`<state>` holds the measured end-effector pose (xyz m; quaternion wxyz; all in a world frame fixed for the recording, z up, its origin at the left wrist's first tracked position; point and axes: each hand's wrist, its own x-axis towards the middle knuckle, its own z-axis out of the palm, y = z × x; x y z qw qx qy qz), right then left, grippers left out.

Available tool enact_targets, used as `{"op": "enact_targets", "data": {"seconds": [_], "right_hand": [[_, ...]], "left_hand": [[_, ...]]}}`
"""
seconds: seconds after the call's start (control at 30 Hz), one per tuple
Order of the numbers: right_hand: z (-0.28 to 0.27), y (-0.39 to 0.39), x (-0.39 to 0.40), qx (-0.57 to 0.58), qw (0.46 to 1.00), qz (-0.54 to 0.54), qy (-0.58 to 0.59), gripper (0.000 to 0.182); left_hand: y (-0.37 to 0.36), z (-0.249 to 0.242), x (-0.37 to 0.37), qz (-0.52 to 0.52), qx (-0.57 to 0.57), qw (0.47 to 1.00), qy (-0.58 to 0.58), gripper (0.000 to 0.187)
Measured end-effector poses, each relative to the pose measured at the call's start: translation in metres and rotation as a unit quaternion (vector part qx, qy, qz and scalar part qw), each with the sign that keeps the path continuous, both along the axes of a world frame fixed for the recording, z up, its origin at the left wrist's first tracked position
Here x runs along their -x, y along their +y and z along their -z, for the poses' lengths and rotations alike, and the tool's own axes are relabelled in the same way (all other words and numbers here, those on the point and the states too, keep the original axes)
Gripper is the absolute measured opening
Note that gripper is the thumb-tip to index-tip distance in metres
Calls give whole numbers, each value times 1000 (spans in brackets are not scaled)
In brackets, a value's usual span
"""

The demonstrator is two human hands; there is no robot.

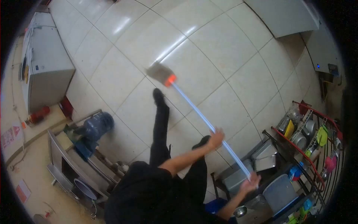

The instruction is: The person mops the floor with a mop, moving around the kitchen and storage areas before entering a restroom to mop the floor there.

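A broom (197, 112) with a pale blue-white handle slants across the view, its orange socket and grey bristles at the floor beyond my black shoe. The bristle end looks blurred. Partway along the handle, my left hand (215, 139) is closed around it. My right hand (250, 183) grips the handle close to its upper end, above the metal trays at lower right. The handle runs past my right foot, which is partly hidden behind my left forearm and hand.
Pale floor tiles (141, 33) stretch ahead. At left stand a white appliance (48, 67), a red fire extinguisher (39, 114) and a blue water jug (100, 125). A red-edged rack (315, 168) with dishes and metal trays (265, 162) borders the right. A pale cabinet (285, 16) stands at upper right.
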<state>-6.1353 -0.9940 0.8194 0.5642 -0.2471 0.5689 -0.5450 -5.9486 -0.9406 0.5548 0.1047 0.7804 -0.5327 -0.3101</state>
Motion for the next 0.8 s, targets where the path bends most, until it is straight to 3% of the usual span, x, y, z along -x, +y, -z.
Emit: {"op": "enact_targets", "data": {"seconds": [0.07,0.1,0.13,0.17,0.2,0.23,0.3,0.33,0.37,0.43,0.47,0.5,0.53,0.57,0.6,0.63,0.67,0.7,0.77,0.8], "right_hand": [[-86,10,101,77,976,-140,150,30],[-122,23,127,96,990,-97,21,31],[-135,37,167,153,973,-95,141,30],[-141,51,193,291,886,-137,333,20],[-138,61,207,407,744,-169,503,29],[-126,67,216,410,747,-165,497,29],[-111,70,222,423,735,-186,496,52],[-100,78,209,290,915,-84,268,35],[-81,69,146,369,773,-124,502,18],[-11,71,73,224,957,-142,115,25],[23,72,36,140,985,-77,-67,34],[50,78,-55,178,968,-173,23,30],[78,89,-138,113,986,-112,52,24],[118,106,-206,-6,998,-69,-4,17],[154,127,-270,2,991,-129,-13,18],[189,148,-335,11,981,-191,-21,20],[223,168,-400,21,968,-250,-28,23],[217,187,-466,-69,977,-155,-128,21],[198,198,-507,-78,973,-162,-144,18],[196,209,-497,-100,969,-158,-159,15]], "left_hand": [[-10,-88,99,76,-22,985,153,37],[-11,-116,135,109,-38,965,236,33],[-9,-135,175,144,-56,956,248,29],[-5,-145,202,177,-74,947,256,25],[3,-149,210,181,-75,949,248,25],[10,-151,212,195,-62,947,248,23],[17,-141,204,197,-51,944,261,21],[23,-120,182,179,-52,954,233,20],[30,-99,153,160,-53,964,207,18],[53,-38,53,90,18,983,161,14],[63,12,5,69,-36,994,74,15],[88,44,-74,-4,78,996,52,14],[99,74,-163,22,21,997,70,15],[119,134,-239,-36,12,999,-25,16],[143,140,-335,-48,34,994,-96,15],[159,118,-425,-63,-10,988,-142,14],[174,128,-494,-92,-82,973,-194,16],[181,83,-545,-109,-145,956,-231,17],[202,88,-579,-151,-111,946,-264,19],[211,110,-553,-152,-118,947,-257,19]]}}
